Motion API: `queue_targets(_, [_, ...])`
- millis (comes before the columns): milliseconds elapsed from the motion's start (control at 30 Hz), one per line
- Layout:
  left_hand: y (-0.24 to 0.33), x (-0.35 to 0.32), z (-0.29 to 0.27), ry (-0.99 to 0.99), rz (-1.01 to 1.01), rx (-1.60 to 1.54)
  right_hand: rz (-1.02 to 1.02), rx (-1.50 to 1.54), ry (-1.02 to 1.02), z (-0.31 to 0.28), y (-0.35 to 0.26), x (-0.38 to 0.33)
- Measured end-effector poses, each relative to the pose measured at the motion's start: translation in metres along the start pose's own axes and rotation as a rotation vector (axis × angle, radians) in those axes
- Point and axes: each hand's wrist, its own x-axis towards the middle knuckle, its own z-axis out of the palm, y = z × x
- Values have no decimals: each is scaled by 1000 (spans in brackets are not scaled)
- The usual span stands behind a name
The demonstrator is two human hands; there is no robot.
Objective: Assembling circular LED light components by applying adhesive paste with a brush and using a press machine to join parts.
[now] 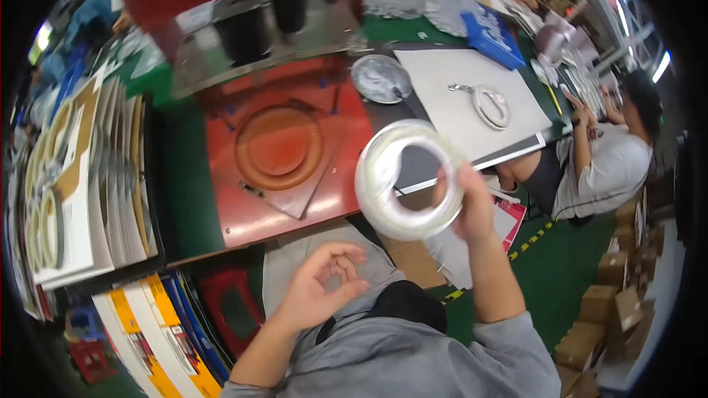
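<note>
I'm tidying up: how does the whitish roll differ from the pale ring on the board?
The roll is held up in the right hand; the ring lies on the board. The roll is thick; the ring is slim. The ring has a silvery piece beside it; the roll has none. Both are pale.

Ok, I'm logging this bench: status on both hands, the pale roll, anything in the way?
Right hand gripping pale roll at its right side. Left hand looks empty, half curled. No obstruction visible between them.

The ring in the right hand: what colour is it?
The ring is whitish, tinged pale yellow; best seen in the head view.
</note>
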Motion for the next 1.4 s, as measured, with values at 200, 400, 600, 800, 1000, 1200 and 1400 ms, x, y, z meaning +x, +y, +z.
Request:
queue_targets(200, [-44, -20, 6, -101, -180, 239, -210, -1, 392, -112, -64, 96])
queue_targets(400, [-58, -36, -7, 80, -177, 155, -13, 172, 515, -174, -78, 222])
queue_targets(600, [-60, -48, -17, 188, -166, 184, 31, 134, 533, -165, -70, 273])
queue_targets(800, [-70, -49, -23, 202, -170, 244, 186, -6, 348, -184, -83, 243])
queue_targets(1000, [-64, -54, -34, 222, -115, 309, 113, -252, 76, -180, -77, 201])
queue_targets(1200, [-42, -83, -60, 364, -70, 389, 237, -788, -615, -23, -47, 37])
queue_targets(1400, [37, -172, -88, 1006, 98, 687, 599, -551, -1418, 81, 52, -12])
